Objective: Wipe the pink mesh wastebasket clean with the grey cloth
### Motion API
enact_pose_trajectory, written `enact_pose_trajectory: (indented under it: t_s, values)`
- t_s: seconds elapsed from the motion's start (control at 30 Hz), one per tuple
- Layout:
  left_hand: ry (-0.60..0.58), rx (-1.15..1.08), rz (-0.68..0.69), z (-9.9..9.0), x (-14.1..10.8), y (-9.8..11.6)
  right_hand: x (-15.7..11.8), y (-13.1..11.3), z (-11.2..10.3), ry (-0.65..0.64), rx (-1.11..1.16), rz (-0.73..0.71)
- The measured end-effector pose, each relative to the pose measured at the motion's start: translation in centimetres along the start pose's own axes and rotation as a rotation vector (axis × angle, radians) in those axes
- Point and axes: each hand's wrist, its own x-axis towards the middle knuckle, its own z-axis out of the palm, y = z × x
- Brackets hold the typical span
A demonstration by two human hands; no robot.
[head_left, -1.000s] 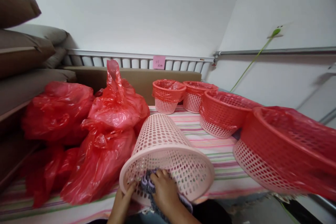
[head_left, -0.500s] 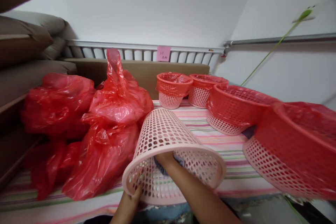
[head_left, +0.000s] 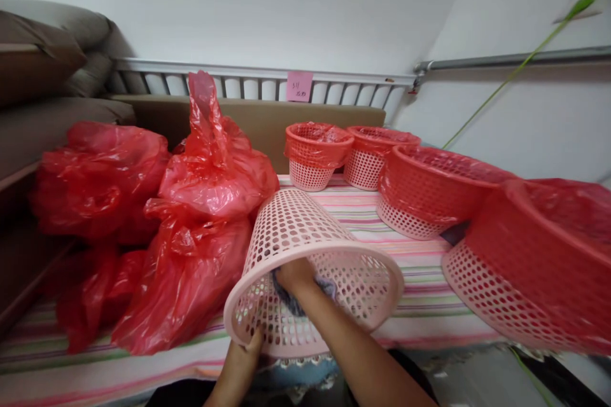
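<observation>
left hand point(head_left: 245, 359): i grip the rim point(head_left: 231, 313)
right hand point(head_left: 296, 275): i hold a cloth point(head_left: 285, 296) inside
unlined basket point(head_left: 294, 222): tipped sideways beside red bags point(head_left: 214, 194)
step: apparently wiping inside
next: steady rim needed

pale pink basket point(head_left: 298, 224), red bags point(head_left: 214, 186), multicoloured striped sheet point(head_left: 420, 287), bluish-grey cloth point(head_left: 287, 299)

Pink note point(head_left: 299, 78) on radiator point(head_left: 232, 88), handwriting point(head_left: 300, 93) unreadable
</observation>
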Motion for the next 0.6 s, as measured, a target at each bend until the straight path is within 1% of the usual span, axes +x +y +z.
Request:
enact_pose_trajectory:
  t_s: [0.07,0.17,0.23,0.27,0.33,0.37,0.4,0.47,0.53,0.6]
  values:
    - [-0.023,-0.01,-0.023,0.0,0.0,0.2,-3.6,-0.6,0.0,-0.025,-0.059,-0.024]
    - [-0.07,-0.038,-0.017,0.0,-0.1,0.9,-9.6,-0.8,0.2,-0.096,-0.139,-0.101]
    - [-0.113,-0.06,-0.004,0.0,-0.4,1.5,-12.6,-0.5,0.0,-0.164,-0.182,-0.134]
    - [-0.138,-0.07,-0.002,0.1,-0.5,1.8,-13.5,-0.3,-0.3,-0.199,-0.192,-0.135]
    - [-0.182,-0.081,-0.012,0.3,-0.8,2.4,-14.3,0.0,-1.3,-0.228,-0.187,-0.097]
    - [-0.2,-0.083,-0.024,0.4,-1.0,2.5,-14.2,0.1,-2.0,-0.213,-0.178,-0.068]
    - [-0.213,-0.085,-0.039,0.6,-1.1,2.6,-13.8,0.2,-2.6,-0.172,-0.17,-0.033]
    - [-0.225,-0.084,-0.071,1.0,-1.2,2.7,-12.8,0.0,-3.4,-0.04,-0.159,0.023]
    - [-0.223,-0.078,-0.095,1.2,-1.2,2.5,-11.7,-0.2,-3.2,0.053,-0.164,0.027]
    - [-0.214,-0.066,-0.112,1.4,-1.2,2.3,-10.4,-0.4,-2.1,0.055,-0.194,-0.003]
